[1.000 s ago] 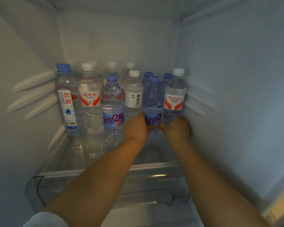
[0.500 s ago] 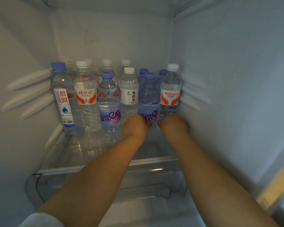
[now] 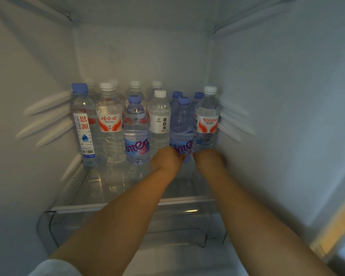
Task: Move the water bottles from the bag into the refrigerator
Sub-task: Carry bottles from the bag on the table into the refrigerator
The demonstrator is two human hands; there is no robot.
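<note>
Two bottles are being set upright on the glass shelf [image 3: 116, 188] of the refrigerator [image 3: 277, 116], long axes vertical and caps pointing up. The blue-capped bottle [image 3: 181, 124] is gripped low on its body by the left hand [image 3: 166, 161], fingers curled round it at the label. The white-capped bottle [image 3: 207, 118] with the red-and-white label stands at the shelf's right edge, close against the right wall; its base is covered by the right hand [image 3: 208, 159], whose grip appears wrapped round it, though motion blur hides the fingers. The two bottles stand just beside each other.

To their left, a front row of further bottles [image 3: 110, 124] is seen running to the shelf's left edge, all upright, with more bottles behind them toward the back wall. The front half of the shelf is bare glass, with a clear drawer [image 3: 54, 228] below its front edge. Moulded ribs [image 3: 46, 116] are seen on both side walls. The interior is white and dimly lit.
</note>
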